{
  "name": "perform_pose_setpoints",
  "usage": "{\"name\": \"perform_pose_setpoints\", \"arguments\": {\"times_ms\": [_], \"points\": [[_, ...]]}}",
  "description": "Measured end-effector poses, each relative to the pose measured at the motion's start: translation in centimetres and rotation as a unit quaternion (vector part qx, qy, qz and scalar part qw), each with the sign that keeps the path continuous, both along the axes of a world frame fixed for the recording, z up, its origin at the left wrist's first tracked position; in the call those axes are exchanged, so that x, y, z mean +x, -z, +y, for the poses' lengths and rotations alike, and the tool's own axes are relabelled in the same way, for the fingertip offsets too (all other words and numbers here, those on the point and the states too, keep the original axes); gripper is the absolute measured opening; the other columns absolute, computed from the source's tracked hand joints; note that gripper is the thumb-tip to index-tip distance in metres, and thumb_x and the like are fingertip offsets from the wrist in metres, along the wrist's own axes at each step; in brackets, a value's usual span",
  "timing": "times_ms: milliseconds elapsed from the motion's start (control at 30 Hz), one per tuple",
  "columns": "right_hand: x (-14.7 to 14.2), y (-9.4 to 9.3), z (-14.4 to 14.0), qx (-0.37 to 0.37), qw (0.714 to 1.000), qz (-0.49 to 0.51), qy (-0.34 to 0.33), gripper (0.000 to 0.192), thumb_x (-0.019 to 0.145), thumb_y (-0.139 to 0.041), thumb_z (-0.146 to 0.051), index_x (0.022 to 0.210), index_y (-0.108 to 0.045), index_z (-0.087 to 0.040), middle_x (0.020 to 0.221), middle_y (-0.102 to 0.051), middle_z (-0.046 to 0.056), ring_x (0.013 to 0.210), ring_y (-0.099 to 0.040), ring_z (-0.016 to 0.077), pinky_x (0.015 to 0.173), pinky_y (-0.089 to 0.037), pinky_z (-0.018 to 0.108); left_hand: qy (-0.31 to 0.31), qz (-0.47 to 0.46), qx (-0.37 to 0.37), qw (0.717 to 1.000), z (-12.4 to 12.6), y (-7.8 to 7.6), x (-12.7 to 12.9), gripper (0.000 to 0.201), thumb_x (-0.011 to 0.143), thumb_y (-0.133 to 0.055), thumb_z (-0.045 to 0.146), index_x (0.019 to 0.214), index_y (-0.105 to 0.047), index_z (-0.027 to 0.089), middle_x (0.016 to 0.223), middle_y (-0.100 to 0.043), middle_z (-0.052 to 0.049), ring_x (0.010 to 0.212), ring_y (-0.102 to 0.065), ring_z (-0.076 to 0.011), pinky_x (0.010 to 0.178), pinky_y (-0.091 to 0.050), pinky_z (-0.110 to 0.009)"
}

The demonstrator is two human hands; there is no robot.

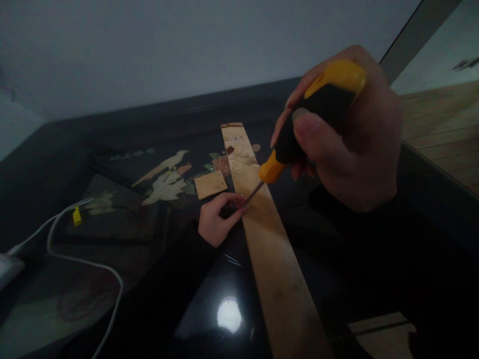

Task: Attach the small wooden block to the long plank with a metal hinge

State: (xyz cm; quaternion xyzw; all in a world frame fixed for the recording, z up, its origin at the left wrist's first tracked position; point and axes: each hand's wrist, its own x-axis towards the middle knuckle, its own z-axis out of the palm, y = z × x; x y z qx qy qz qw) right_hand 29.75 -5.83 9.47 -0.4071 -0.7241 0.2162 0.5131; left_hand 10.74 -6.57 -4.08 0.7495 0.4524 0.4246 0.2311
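Right hand (348,129), upper right of frame, grip closed around a yellow-and-black screwdriver (314,112); its tip meets the wooden strip (277,269) at centre, where left hand (217,219) fingers pinch, seemingly steadying a screw; driving looks barely begun.

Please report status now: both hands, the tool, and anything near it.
Right hand grips screwdriver, tip down at wooden strip. Left hand pinches at the tip, resting beside strip. Small wooden plate and white cable lie nearby, apart.

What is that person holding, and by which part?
The right hand grips a screwdriver by its black-and-yellow handle; the left hand pinches at its tip.
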Motion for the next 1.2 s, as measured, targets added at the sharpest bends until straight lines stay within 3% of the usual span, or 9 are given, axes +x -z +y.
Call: {"name": "perform_pose_setpoints", "arguments": {"times_ms": [333, 433, 500, 600, 700, 800, 867, 1000, 1200], "points": [[-0.7, -2.0, 1.3, 0.034, 0.986, -0.143, -0.085, 0.03, 0.082, -0.041, -0.039, 0.102, -0.045, -0.017, 0.085, -0.051, -0.008, 0.074, -0.056, -0.0009, 0.07, -0.046, 0.013, -0.004, -0.005, 0.004, 1.0, 0.0, 0.2, -0.2, 0.014, 0.074, -0.066, 0.021, 0.086, -0.062, 0.018, 0.076, -0.067, -0.001, 0.069, -0.06, -0.0125, 0.067, -0.047, -0.024], [-1.0, -3.1, 2.0, 0.074, 0.968, -0.192, -0.14, 0.032, 0.077, -0.041, -0.036, 0.103, -0.044, -0.019, 0.097, -0.042, -0.012, 0.074, -0.054, -0.007, 0.065, -0.042, 0.007, -0.01, -0.005, 0.014, 1.0, -0.1, 0.2, -0.2, 0.014, 0.074, -0.067, 0.022, 0.086, -0.062, 0.017, 0.075, -0.067, 0.0, 0.068, -0.06, -0.0118, 0.066, -0.047, -0.023], [-1.1, -3.8, 2.0, 0.059, 0.967, -0.161, -0.186, 0.034, 0.078, -0.033, -0.039, 0.102, -0.045, -0.019, 0.098, -0.042, -0.013, 0.068, -0.053, -0.0094, 0.059, -0.039, 0.004, -0.011, -0.002, 0.016, 1.0, -0.1, 0.1, -0.2, 0.014, 0.074, -0.066, 0.021, 0.086, -0.062, 0.017, 0.075, -0.066, 0.0, 0.068, -0.06, -0.0117, 0.066, -0.047, -0.023], [-1.3, -4.7, 1.3, -0.028, 0.984, -0.099, -0.145, 0.052, 0.079, -0.012, -0.049, 0.088, -0.051, -0.016, 0.082, -0.051, -0.011, 0.056, -0.053, -0.0068, 0.048, -0.036, 0.005, -0.004, 0.004, 0.014, 1.0, 0.0, 0.1, -0.2, 0.013, 0.074, -0.066, 0.021, 0.086, -0.062, 0.017, 0.075, -0.067, -0.001, 0.069, -0.06, -0.0123, 0.067, -0.048, -0.024], [-1.3, -5.4, 0.5, -0.048, 0.985, -0.11, -0.127, 0.062, 0.079, 0.0, -0.05, 0.079, -0.052, -0.016, 0.077, -0.055, -0.009, 0.055, -0.052, -0.005, 0.048, -0.038, 0.006, 0.006, -0.001, 0.017, 1.0, 0.0, 0.1, -0.3, 0.011, 0.074, -0.065, 0.02, 0.084, -0.063, 0.016, 0.076, -0.067, -0.002, 0.071, -0.061, -0.0126, 0.068, -0.048, -0.024], [-0.7, -5.3, 0.4, -0.004, 0.977, -0.142, -0.161, 0.064, 0.08, 0.005, -0.042, 0.084, -0.053, -0.015, 0.088, -0.058, -0.007, 0.076, -0.057, -0.0018, 0.063, -0.042, 0.006, 0.023, -0.013, 0.014, 1.0, 0.1, 0.1, -0.4, 0.007, 0.075, -0.065, 0.018, 0.08, -0.063, 0.015, 0.078, -0.067, -0.004, 0.074, -0.062, -0.0139, 0.071, -0.049, -0.026], [-0.2, -4.8, 0.8, 0.053, 0.971, -0.169, -0.16, 0.068, 0.08, 0.009, -0.039, 0.088, -0.054, -0.014, 0.089, -0.058, -0.005, 0.078, -0.055, -0.0001, 0.06, -0.04, 0.008, 0.031, -0.014, 0.011, 0.999, 0.0, 0.1, -0.4, 0.006, 0.075, -0.064, 0.018, 0.08, -0.063, 0.015, 0.08, -0.067, -0.005, 0.075, -0.063, -0.015, 0.072, -0.05, -0.028], [0.1, -4.1, 1.6, 0.195, 0.962, -0.182, -0.062, 0.079, 0.079, 0.014, -0.034, 0.081, -0.062, -0.011, 0.074, -0.056, -0.006, 0.069, -0.047, -0.0011, 0.063, -0.036, 0.012, 0.034, -0.007, 0.018, 0.999, -0.1, 0.1, -0.4, 0.008, 0.076, -0.063, 0.018, 0.084, -0.063, 0.015, 0.08, -0.067, -0.006, 0.076, -0.063, -0.0158, 0.073, -0.05, -0.03], [0.2, -4.5, 0.2, 0.158, 0.964, -0.203, -0.062, 0.073, 0.081, 0.007, -0.035, 0.094, -0.061, -0.013, 0.086, -0.061, -0.006, 0.078, -0.053, 0.0008, 0.071, -0.039, 0.014, 0.028, -0.007, 0.021, 0.999, -0.2, 0.1, -0.3, 0.009, 0.076, -0.063, 0.018, 0.084, -0.064, 0.015, 0.08, -0.068, -0.006, 0.076, -0.064, -0.0163, 0.073, -0.051, -0.03]]}}
